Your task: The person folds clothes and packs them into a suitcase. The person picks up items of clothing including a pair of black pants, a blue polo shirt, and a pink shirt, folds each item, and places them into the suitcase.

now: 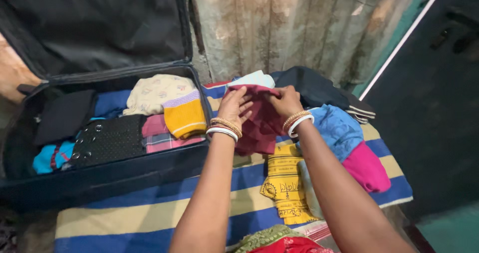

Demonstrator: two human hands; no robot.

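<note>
No package, label, sign or screen is in view. The one thing that carries print is a yellow cloth (285, 183), lying flat on the striped bedcover just below the maroon garment (257, 126), on the side nearer the viewer. Its upper edge meets the maroon garment's lower edge. It is a long rectangle, folded and slightly rumpled, bright yellow all over, with rows of dark printed lettering and a round dark emblem near its left edge. Its right side is hidden, so its full width cannot be told.
</note>
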